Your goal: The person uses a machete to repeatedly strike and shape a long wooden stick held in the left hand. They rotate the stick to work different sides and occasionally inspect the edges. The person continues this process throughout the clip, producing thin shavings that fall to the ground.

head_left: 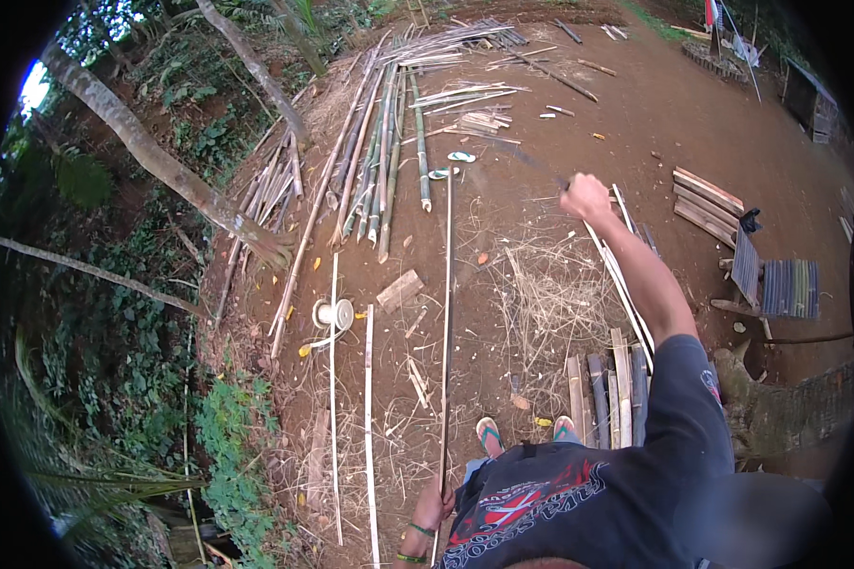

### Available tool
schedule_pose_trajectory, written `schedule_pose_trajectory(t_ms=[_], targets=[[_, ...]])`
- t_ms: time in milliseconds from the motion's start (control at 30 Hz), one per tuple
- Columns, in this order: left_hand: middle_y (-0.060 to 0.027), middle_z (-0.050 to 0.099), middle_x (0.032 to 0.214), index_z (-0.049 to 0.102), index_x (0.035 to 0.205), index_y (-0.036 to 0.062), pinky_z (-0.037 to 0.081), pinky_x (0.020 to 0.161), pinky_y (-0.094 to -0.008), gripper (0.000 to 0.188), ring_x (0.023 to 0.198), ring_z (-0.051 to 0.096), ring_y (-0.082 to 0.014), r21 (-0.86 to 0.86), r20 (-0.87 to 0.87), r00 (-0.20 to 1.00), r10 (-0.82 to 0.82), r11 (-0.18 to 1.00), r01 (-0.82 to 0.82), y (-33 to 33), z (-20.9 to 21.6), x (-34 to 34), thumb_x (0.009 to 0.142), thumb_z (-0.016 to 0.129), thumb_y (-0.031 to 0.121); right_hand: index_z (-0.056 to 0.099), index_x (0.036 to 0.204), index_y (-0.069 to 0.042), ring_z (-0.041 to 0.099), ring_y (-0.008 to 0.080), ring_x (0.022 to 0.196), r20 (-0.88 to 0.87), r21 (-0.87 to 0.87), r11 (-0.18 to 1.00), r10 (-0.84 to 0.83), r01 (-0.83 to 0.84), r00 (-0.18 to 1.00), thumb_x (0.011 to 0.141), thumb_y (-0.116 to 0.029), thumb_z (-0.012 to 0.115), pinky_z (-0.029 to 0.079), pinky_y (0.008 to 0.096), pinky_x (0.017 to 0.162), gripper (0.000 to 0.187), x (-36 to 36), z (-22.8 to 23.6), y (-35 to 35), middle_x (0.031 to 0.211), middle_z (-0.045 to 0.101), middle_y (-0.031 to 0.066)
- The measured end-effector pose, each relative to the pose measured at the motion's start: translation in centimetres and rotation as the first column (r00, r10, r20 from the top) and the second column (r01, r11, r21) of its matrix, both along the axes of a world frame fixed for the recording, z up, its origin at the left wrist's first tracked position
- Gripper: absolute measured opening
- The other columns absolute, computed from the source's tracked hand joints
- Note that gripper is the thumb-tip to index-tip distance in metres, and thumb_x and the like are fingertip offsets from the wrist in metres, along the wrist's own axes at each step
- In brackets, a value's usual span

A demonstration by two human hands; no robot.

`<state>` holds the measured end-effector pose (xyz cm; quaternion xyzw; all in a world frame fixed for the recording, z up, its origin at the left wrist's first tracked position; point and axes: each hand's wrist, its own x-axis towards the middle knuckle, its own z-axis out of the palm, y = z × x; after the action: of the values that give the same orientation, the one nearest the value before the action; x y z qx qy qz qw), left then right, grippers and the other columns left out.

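At the lower middle my left hand [432, 504] is closed round the near part of a long, narrow bamboo strip [447, 332], which runs away from me with one dark side and one pale side. My right arm reaches out to the far right, and my right hand [586, 197] is a fist on the dark handle of a long knife like a machete [539, 169]. Its blade, blurred, points to the far left and is apart from the strip. Two pale bamboo strips [369, 427] lie left of the held one.
Bamboo poles [386, 142] are piled at the far left. A spool [334, 314] and a short wooden block [400, 291] lie on the dirt. Shavings [560, 299] cover the ground ahead of my feet. Split bamboo pieces [603, 398] lie right of my feet, a slatted bamboo seat [789, 288] farther right.
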<state>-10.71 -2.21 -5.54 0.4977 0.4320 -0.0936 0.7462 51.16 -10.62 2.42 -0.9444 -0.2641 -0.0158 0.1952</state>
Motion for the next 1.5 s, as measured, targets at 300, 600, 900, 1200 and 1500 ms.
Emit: schedule_pose_trajectory(t_ms=[300,600,900,1200,1500], targets=[[0.0025,0.034,0.050,0.037,0.064,0.0136,0.020,0.036,-0.0235,0.042,0.040,0.028,-0.0081,-0.263,0.142,0.990,0.014,0.965,0.024,2.8,-0.4,1.9,0.101,0.034,0.034,0.065,0.091,-0.002,0.037,0.0051,0.043,-0.609,0.764,0.602,0.552,0.233,0.570,0.093,-0.026,0.064,0.030,0.0238,0.041,0.024,-9.9,-2.1,4.1,0.052,0.043,-0.0055],[0.0047,0.036,0.051,0.041,0.066,0.0130,0.021,0.039,-0.0202,0.031,0.040,0.029,-0.0050,-0.387,0.450,0.892,-0.054,0.888,0.249,4.3,0.5,6.5,0.095,0.051,0.021,0.062,0.106,0.003,0.036,0.0052,0.046,-0.207,0.911,0.105,0.953,0.399,0.222,0.095,-0.033,0.064,0.030,0.0229,0.043,0.037,-21.6,6.0,9.8,0.055,0.039,-0.0067],[0.0041,0.042,0.054,0.044,0.065,0.0128,0.024,0.043,-0.0197,0.031,0.042,0.034,-0.0044,-0.352,0.507,0.852,-0.132,0.870,0.344,4.8,1.3,8.2,0.092,0.056,0.021,0.061,0.103,0.003,0.036,0.0071,0.046,0.014,0.874,-0.091,0.987,0.477,0.162,0.091,-0.059,0.056,0.034,0.0257,0.049,0.064,-22.1,8.4,9.0,0.050,0.033,-0.0069],[0.0029,0.041,0.056,0.043,0.067,0.0111,0.026,0.044,-0.0202,0.038,0.044,0.035,-0.0046,-0.380,0.543,0.807,-0.233,0.789,0.483,5.1,1.6,9.6,0.097,0.054,0.031,0.064,0.094,-0.007,0.038,0.0057,0.049,-0.106,0.894,-0.118,0.883,0.433,0.458,0.091,-0.029,0.069,0.031,0.0231,0.048,0.023,-22.7,11.7,6.5,0.058,0.044,-0.0045],[-0.0054,0.053,0.063,0.057,0.101,-0.0023,0.050,0.054,-0.0299,0.055,0.056,0.060,-0.0190,0.042,0.534,0.829,-0.168,0.984,0.172,3.8,3.3,10.9,0.102,0.041,0.050,0.065,0.075,-0.005,0.044,0.0026,0.049,-0.193,0.979,0.074,0.618,0.189,0.762,0.086,-0.022,0.076,0.030,0.0219,0.044,0.024,-19.2,12.0,7.9,0.056,0.051,-0.0052]])
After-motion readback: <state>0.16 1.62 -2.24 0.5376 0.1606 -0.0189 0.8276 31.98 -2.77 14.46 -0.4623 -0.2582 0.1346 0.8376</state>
